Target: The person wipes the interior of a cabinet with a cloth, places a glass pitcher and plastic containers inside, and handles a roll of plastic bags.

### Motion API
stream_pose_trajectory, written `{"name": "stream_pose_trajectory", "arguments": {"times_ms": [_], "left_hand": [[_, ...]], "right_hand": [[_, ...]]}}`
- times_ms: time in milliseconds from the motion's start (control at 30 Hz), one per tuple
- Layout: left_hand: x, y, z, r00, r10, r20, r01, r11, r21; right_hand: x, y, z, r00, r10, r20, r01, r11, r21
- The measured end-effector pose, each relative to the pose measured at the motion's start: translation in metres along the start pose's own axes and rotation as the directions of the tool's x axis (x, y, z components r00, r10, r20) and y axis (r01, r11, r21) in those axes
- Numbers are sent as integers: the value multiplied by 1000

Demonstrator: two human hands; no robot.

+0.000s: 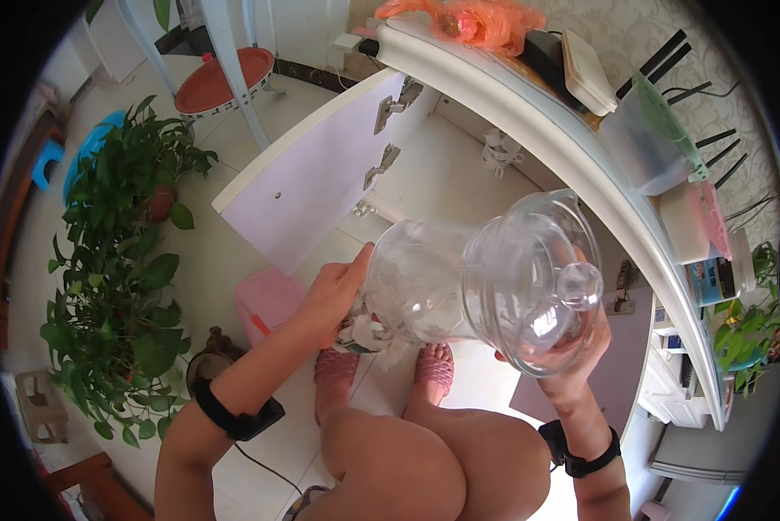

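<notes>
A large clear glass jar [422, 280] with a waisted body is held tilted on its side in front of me. At its right end is a glass lid [533, 280] with a round knob. My left hand [338, 293] grips the jar's left end, the thumb on top. My right hand [578, 338] is wrapped round the right end by the lid, its fingers partly seen through the glass. Under the jar's left end, close to my left hand, is a crumpled pale material [367, 332]; whether it is paper or plastic I cannot tell.
A cabinet door [318, 169] stands open on the left, another [578, 378] on the right. Small white cups [500, 153] sit inside the cabinet. The curved countertop [559, 137] bears bags and containers. Leafy potted plants [123, 273] and a pink plastic object [269, 299] are at the left.
</notes>
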State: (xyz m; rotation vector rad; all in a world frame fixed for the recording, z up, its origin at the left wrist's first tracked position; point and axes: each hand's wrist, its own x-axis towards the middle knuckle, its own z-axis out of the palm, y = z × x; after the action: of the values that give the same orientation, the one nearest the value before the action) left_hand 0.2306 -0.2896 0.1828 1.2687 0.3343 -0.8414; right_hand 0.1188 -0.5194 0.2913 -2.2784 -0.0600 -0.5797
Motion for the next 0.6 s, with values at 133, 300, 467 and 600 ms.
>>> {"name": "stream_pose_trajectory", "arguments": {"times_ms": [133, 300, 467, 600], "left_hand": [[-9, -2, 4, 970, 241, -9, -241, 966, -93], [-11, 8, 29, 807, 559, 189, -571, 821, 13], [22, -24, 23, 774, 442, 453, -531, 843, 83], [21, -26, 39, 911, 187, 368, -186, 982, -37]], "right_hand": [[3, -1, 7, 996, 84, 18, -85, 984, 153], [3, 8, 11, 967, 256, -7, -226, 862, 454], [1, 4, 4, 984, 136, -116, -109, 970, 216], [-7, 28, 4, 993, -24, -114, 36, 994, 100]]}}
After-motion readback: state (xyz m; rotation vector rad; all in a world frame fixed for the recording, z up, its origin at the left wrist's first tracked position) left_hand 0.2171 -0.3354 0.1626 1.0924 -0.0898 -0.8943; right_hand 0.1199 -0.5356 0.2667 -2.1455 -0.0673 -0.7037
